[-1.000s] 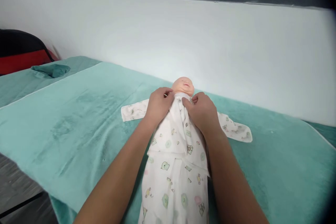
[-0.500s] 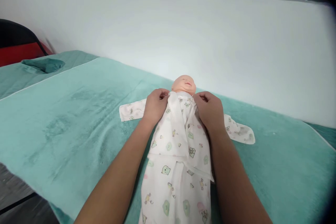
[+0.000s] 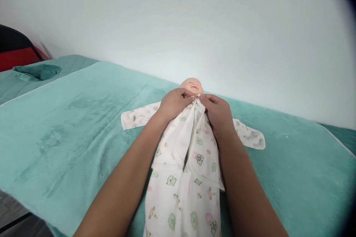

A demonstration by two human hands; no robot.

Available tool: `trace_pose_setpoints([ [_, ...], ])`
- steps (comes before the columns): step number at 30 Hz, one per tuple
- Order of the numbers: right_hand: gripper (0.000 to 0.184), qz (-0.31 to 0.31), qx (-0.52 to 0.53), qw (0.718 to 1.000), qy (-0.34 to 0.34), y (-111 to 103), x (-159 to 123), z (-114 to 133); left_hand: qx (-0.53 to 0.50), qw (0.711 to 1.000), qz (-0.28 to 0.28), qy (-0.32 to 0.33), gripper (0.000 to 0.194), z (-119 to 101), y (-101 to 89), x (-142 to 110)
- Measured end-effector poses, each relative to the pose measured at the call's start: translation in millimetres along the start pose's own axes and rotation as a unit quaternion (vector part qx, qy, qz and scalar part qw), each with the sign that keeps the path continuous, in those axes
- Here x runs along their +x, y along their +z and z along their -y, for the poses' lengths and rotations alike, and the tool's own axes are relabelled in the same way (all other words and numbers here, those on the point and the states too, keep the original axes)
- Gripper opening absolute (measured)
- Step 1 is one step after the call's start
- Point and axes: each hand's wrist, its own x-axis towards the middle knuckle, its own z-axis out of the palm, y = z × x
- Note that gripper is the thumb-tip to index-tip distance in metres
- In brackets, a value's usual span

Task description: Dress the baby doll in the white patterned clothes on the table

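A baby doll [image 3: 191, 85] lies on its back on a teal towel [image 3: 83, 118], dressed in a white printed baby garment [image 3: 189, 155] with both sleeves spread sideways. My left hand [image 3: 174, 104] pinches the left edge of the garment's neckline just under the doll's chin. My right hand [image 3: 218, 113] pinches the right edge of the neckline. The fingertips of both hands meet at the collar, holding the two front flaps together.
The towel covers a bed against a white wall [image 3: 194, 37]. A folded teal cloth [image 3: 37, 71] lies at the far left, with a red and black object [image 3: 13, 53] behind it. The bed's near left edge drops to a dark floor [image 3: 16, 218].
Both hands moved from the doll's shoulders inward to the collar, drawing the garment's front flaps together under the chin.
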Motion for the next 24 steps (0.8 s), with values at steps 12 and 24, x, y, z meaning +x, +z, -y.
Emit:
trace_pose_setpoints([
  [12, 0.024, -0.028, -0.074, 0.996, -0.040, 1.4, -4.2, 4.9, -0.099, 0.994, -0.017, 0.032, 0.013, -0.8, 4.8, 4.2],
  [24, 0.023, -0.002, -0.084, 0.995, -0.047, -1.4, -0.4, 3.2, -0.114, 0.993, 0.001, 0.024, 0.008, -1.3, 5.6, 3.0],
])
